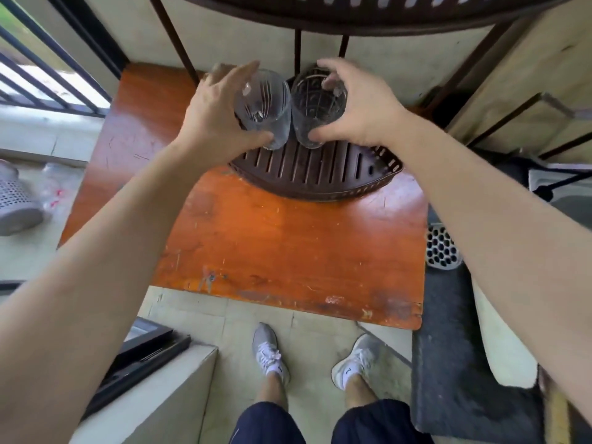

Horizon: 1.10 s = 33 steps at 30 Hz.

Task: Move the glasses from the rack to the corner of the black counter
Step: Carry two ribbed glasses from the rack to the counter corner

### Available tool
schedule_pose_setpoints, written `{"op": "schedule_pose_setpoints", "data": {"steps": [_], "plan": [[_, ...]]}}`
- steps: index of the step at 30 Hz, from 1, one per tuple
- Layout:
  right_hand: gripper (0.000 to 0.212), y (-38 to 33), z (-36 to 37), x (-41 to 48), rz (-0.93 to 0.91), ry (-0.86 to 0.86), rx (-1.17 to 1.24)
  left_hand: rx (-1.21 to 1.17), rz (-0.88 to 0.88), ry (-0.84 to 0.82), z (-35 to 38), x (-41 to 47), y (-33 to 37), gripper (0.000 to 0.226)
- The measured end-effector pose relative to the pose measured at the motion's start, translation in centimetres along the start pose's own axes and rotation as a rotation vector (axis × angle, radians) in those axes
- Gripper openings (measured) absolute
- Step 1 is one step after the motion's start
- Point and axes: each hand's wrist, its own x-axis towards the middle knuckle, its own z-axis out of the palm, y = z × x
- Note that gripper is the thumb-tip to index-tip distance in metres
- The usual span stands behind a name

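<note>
Two clear glasses stand side by side over the lower shelf of a dark brown slatted rack (320, 174). My left hand (217, 116) is wrapped around the left glass (266, 110), thumb at its base and fingers over its far side. My right hand (362, 107) grips the right glass (315, 110) the same way. Both glasses are tilted with their open mouths toward me. Whether they still touch the shelf I cannot tell. A black counter (455, 363) runs along the right side.
The rack stands on an orange wooden table (288, 251). Its upper shelf (352, 11) hangs above the glasses, with thin metal legs around them. A perforated grey basket (16, 200) lies on the floor at left, a perforated metal holder (442, 248) at right. My feet are below.
</note>
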Motion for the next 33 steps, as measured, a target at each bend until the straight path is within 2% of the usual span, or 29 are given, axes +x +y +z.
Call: {"op": "schedule_pose_setpoints", "data": {"steps": [3,9,13,16,21,27,31,33], "plan": [[0.095,-0.5,0.3,-0.9,0.011,0.068,-0.012,0.011,-0.063,-0.008,0.3,-0.8,0.7,0.103],[0.079,0.1,1.7,-3.8,0.134,0.170,0.071,-0.066,-0.105,0.116,2.2,-2.8,1.0,0.082],[0.081,-1.5,3.7,-5.9,0.182,0.352,0.104,-0.116,-0.121,0.182,2.5,-3.5,1.2,0.074],[0.085,-3.2,4.4,-7.8,0.206,0.521,0.152,-0.143,-0.050,0.215,1.2,-4.3,1.4,0.073],[0.073,-6.2,2.9,-14.2,0.275,0.688,0.162,-0.237,0.047,0.334,-2.4,-7.3,4.2,0.076],[0.070,-7.4,0.7,-26.5,0.458,0.840,0.132,-0.265,0.276,0.134,-2.8,-11.9,11.5,0.070],[0.076,-6.9,-2.5,-37.6,0.618,0.962,0.066,-0.337,0.472,-0.015,-1.4,-15.0,20.7,0.064],[0.078,-6.6,-4.3,-42.9,0.685,1.033,0.027,-0.387,0.546,-0.091,-1.1,-16.8,25.5,0.069]]}}
